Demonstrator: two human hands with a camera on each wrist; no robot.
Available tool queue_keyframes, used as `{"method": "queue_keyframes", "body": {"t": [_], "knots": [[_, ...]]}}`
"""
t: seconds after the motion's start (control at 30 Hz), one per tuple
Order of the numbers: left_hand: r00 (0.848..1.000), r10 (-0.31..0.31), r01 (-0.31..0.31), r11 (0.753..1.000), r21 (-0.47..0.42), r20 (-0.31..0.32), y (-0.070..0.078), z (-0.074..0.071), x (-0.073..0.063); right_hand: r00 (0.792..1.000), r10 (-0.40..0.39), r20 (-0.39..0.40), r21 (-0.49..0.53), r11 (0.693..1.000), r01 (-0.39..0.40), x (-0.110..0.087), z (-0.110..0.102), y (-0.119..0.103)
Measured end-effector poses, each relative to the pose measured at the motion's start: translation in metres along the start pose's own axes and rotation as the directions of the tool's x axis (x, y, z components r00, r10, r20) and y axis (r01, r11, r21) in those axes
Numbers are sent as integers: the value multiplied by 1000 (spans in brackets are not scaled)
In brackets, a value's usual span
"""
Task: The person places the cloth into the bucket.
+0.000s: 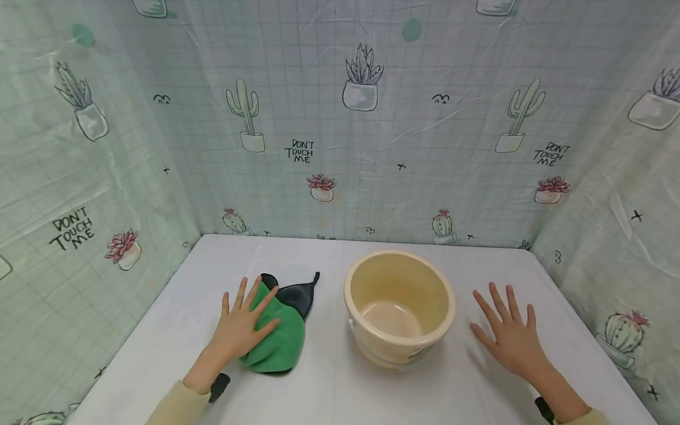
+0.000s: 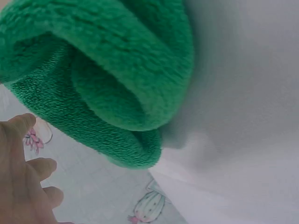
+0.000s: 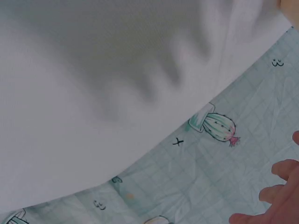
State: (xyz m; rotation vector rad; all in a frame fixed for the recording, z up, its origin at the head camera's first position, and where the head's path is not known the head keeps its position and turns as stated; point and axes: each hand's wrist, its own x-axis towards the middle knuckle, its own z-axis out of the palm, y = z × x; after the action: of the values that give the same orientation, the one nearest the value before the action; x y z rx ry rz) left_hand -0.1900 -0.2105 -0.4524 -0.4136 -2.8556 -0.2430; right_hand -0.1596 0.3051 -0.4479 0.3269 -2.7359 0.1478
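My left hand [image 1: 236, 327], fingers spread, hovers over the left side of a green fleecy cloth [image 1: 284, 336]. Close up in the left wrist view, the cloth [image 2: 107, 88] shows thick soft folds, with my left fingers [image 2: 42, 168] off to its side. Black smooth material [image 1: 298, 297] ending in a small loop pokes out behind the green. A cream round tub [image 1: 401, 348] stands upright in the middle, its inside bare. To the right of the tub, my right hand [image 1: 512, 342] is held above the table with fingers spread, holding nothing; its shadow falls on the white surface.
The white table [image 1: 340, 395] is bounded at the back and both sides by hanging sheets [image 1: 319, 118] printed with cacti and potted plants. A black band [image 1: 219, 387] sits at the left wrist, and another dark one [image 1: 544, 408] at the right.
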Motion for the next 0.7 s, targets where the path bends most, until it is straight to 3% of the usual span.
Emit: {"method": "queue_keyframes", "body": {"t": [0.27,0.5,0.7], "knots": [[998,-11,11,1000,6,55,-6,3,0,990,-123,-74,-10,992,122,13,-13,0],[997,0,-1,1000,7,72,-9,6,3,947,-243,-210,-17,969,245,28,-27,-8],[995,19,-23,999,35,98,-9,12,4,919,-266,-289,40,956,290,41,-42,-21]]}}
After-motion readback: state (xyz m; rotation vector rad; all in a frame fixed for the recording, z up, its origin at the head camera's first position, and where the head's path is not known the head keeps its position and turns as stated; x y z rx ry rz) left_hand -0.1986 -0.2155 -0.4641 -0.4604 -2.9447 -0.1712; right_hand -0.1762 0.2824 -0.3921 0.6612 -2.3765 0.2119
